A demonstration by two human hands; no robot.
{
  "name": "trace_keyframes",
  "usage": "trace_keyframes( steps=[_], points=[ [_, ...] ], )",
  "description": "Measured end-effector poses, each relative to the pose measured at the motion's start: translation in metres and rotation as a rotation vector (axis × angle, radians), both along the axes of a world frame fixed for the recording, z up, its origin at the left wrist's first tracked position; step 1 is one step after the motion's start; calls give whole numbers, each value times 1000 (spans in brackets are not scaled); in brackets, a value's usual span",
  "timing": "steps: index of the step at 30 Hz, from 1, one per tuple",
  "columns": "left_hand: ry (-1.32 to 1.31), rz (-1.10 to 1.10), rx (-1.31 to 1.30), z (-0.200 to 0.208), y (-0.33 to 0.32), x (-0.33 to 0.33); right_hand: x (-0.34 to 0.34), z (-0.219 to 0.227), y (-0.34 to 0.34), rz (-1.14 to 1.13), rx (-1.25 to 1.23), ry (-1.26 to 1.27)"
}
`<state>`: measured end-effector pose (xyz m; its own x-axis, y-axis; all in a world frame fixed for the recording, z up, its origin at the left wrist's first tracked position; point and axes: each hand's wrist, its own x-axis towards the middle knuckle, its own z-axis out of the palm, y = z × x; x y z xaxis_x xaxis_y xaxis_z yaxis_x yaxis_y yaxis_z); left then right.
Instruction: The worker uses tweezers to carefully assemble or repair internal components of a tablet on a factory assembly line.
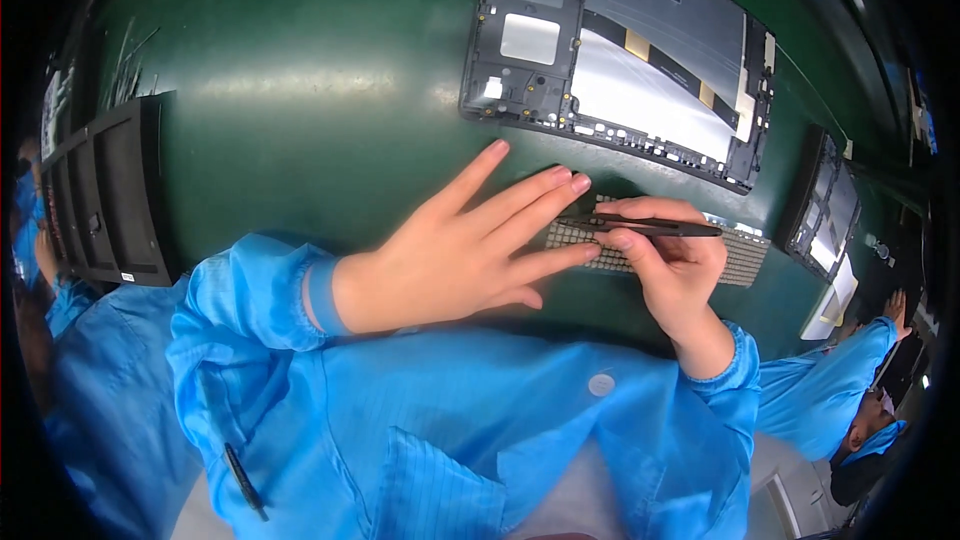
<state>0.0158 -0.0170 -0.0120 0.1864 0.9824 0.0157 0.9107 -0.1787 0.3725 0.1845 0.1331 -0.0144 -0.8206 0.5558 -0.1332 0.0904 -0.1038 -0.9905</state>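
Observation:
My right hand (685,270) grips black tweezers (675,227) between thumb and fingers, their tips pointing left over a sheet of small grey square pieces (742,258). That sheet lies flat on the green table, partly hidden under both hands. With fingers stretched out and spread, my left hand (440,240) rests at the sheet's left end, its fingertips close to the tweezer tips. Just beyond my hands lies a black device frame (520,90) with silver panels, a dark strip and tan patches inside. Whether the tweezer tips hold a piece cannot be made out.
A black panel or tray (110,200) stands at the left, near some thin wires (128,65). Another device frame (825,205) lies at the right, with white sheets (832,300) beside it. A co-worker's blue sleeve (830,370) reaches in at the right; another person sits at the far left.

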Motion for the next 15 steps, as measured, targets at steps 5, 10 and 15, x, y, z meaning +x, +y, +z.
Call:
trace_keyframes(
  steps=[5, 10, 15],
  points=[
    [-9, 0, -1, 0, 1, 1, 1, 0, 2, 37, 118, -48],
    [11, 3, 31, -1, 0, 2, 2, 3, 1, 108, 420, 14],
    [9, 7, 63, -1, 0, 2, -3, 9, 11, 35, 195, 109]
  ],
)
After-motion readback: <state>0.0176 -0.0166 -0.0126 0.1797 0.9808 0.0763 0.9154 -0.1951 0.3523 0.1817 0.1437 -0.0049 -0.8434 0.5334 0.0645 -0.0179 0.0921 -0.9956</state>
